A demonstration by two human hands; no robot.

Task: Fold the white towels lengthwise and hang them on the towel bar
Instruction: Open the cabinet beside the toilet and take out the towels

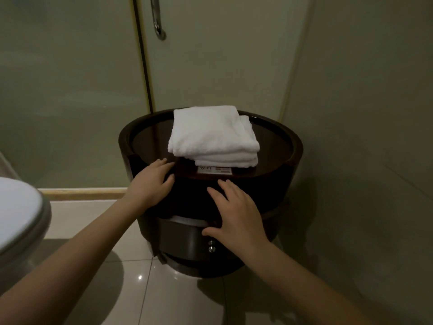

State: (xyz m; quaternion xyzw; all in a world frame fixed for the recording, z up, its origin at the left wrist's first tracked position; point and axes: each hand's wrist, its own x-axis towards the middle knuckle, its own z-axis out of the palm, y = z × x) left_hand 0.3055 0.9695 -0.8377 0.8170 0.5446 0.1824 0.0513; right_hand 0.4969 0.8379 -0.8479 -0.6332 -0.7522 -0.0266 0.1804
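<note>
White towels (214, 134) partly cover "WIFI" card (214, 170).

Centre of frame: stacked towels (214, 134) of white terry cloth, matt, looped nap. Beneath: round table (295, 146) of dark wood, glossy lacquered top. Lower frame: floor tiles (164, 289), polished, reflective. Top: door handle (157, 17) of bright metal.

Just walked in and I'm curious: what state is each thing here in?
white towels: folded, stacked on the round table, not yet hung.
left hand: open, empty, at the table's near edge.
right hand: open, empty, before the table's front.
WiFi card: flat, partly under the towels.
drawer: seems shut, partly hidden by the right hand.
toilet lid: down.
</note>
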